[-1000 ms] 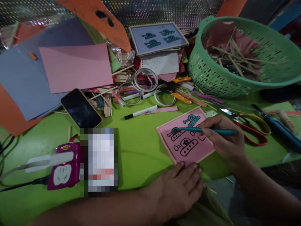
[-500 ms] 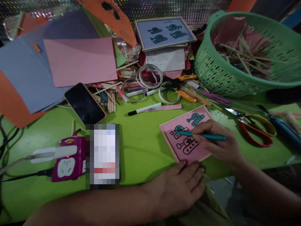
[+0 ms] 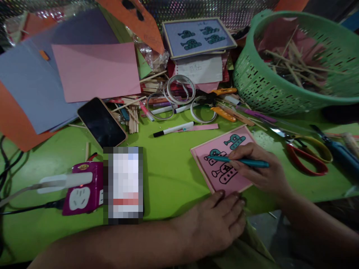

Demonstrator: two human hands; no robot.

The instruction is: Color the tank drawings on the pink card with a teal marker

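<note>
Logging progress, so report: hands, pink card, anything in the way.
Right hand gripping teal marker, tip at a drawing. Left hand open at near edge of pink card. Card partly coloured; right hand hides its right side.

left hand: palm down | right hand: pinched | 2 forearms: bare
</note>
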